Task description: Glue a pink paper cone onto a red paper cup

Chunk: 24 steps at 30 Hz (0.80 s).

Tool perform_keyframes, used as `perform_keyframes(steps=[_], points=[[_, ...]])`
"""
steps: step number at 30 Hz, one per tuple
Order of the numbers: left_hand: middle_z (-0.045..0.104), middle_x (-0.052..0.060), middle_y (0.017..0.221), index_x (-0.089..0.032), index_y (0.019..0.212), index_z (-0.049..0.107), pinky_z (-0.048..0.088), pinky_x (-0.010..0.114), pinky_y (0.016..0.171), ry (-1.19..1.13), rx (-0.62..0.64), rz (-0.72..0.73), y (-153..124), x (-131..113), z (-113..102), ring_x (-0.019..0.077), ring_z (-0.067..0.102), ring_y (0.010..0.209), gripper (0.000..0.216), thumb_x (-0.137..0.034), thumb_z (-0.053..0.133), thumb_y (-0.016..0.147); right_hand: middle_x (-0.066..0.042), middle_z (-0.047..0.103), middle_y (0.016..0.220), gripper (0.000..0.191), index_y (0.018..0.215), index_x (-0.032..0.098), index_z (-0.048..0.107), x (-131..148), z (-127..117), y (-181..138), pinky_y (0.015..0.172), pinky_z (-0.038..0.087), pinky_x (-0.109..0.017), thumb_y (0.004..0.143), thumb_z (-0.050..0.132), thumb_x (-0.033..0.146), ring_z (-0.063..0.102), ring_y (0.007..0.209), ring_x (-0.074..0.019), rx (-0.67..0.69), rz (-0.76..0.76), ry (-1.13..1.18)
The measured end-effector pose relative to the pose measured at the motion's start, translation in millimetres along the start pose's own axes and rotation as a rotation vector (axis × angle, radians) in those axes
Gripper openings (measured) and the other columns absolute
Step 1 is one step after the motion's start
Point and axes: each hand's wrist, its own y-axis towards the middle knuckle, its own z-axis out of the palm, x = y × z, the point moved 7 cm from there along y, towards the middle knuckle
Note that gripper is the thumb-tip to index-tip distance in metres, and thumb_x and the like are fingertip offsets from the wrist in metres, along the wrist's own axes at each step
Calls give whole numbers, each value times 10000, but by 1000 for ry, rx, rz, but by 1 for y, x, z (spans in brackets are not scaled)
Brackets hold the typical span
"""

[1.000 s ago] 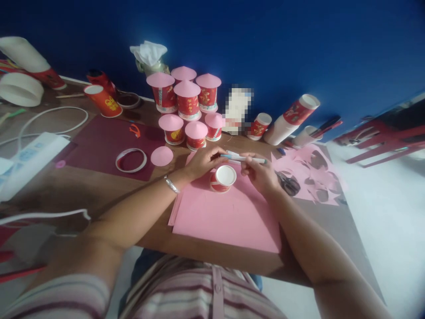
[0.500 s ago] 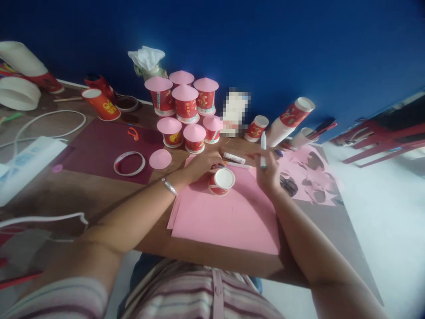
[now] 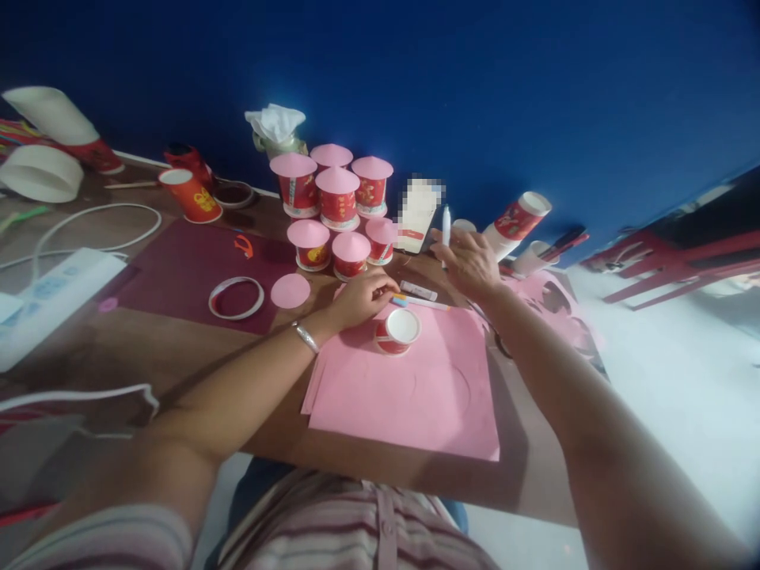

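Note:
My right hand [image 3: 472,265] has a white marker [image 3: 446,224] upright between thumb and fingers. It is beside a paper cup [image 3: 463,226], mostly hidden behind it. My left hand [image 3: 366,299] rests at the back of the pink paper [image 3: 404,412], fingers curled together; whether something small is in them cannot be made out. At its fingertips lie a slim white pen [image 3: 424,302] with a blue and orange end, and a glue stick [image 3: 419,290]. A short red paper cup [image 3: 397,331] with a white top stands on the paper, near faint curved lines.
Several red cups with pink cone roofs [image 3: 337,180] stand at the back. Left of the paper are a pink disc [image 3: 290,290], a cut cup ring [image 3: 236,298] and a power strip [image 3: 56,305]. Stacked cups [image 3: 522,214] and pink scraps [image 3: 555,305] are on the right.
My right hand has moved left and away from me with the marker, toward the cup at the back. My left hand has stayed nearly in place. The view has shifted slightly.

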Motion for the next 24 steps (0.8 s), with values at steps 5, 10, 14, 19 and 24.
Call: perform_keyframes(steps=[5, 10, 14, 19, 24], points=[[694, 35, 858, -167, 926, 759, 460, 245, 660, -52, -71, -30, 0, 4, -4, 120, 584, 724, 139, -175, 627, 882, -139, 772, 1273, 357, 1383, 215, 607, 1, 17, 14, 1098, 428, -545, 1049, 482, 214, 482, 1475, -334, 14, -27, 27], [703, 31, 866, -167, 921, 762, 456, 243, 657, -51, -67, -26, 0, 4, -4, 100, 544, 673, 139, -162, 630, 878, -166, 768, 1251, 329, 1353, 190, 614, 0, 30, 17, 1100, 425, -541, 1055, 528, 298, 473, 1464, -343, 24, -13, -18], [697, 30, 866, -166, 923, 763, 451, 244, 658, -38, -59, -35, 0, 4, -3, 100, 543, 674, 146, -157, 624, 881, -162, 787, 1136, 298, 1296, 175, 642, 9, 35, 12, 1112, 426, -519, 1060, 512, 302, 515, 1411, -327, 40, -78, -89], [681, 25, 824, -164, 920, 768, 450, 256, 676, -58, -73, -24, 0, 3, -4, 112, 562, 698, 146, -170, 628, 877, -102, 808, 1078, 360, 1331, 233, 640, 15, 19, 0, 1128, 412, -527, 1001, 513, 162, 542, 1391, -326, -58, -40, -60], [740, 60, 922, -159, 939, 752, 495, 291, 760, -302, -45, -109, 1, 4, -7, 156, 640, 823, 180, -313, 667, 902, -91, 791, 1220, 474, 1386, 250, 637, 35, -9, -22, 994, 480, -465, 961, 509, 86, 628, 1255, -325, -205, 20, 30]])
